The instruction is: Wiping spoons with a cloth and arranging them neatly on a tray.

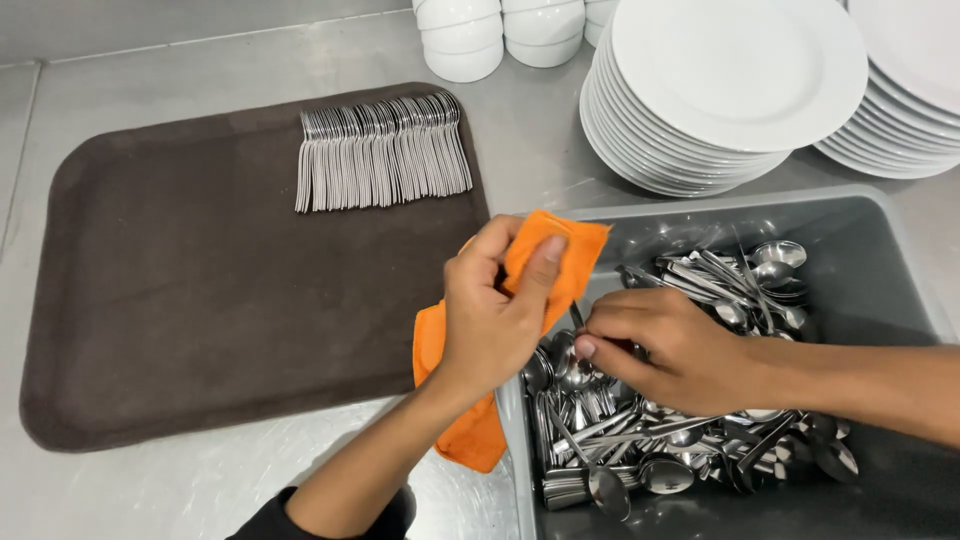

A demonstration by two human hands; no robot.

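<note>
Over bin (pixel 905 262): right hand (pixel 665 352) pinching a spoon (pixel 577 318), mostly hidden; left hand (pixel 495 305) clasping cloth (pixel 560 262), lower part covered.

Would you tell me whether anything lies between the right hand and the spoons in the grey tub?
Nothing visible does: the right hand is already down among the spoons in the grey tub, fingertips touching them. The left hand holds the orange cloth alongside.

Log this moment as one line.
left hand: grips orange cloth | right hand: picks spoon from grey bin | brown tray: row of spoons
</note>
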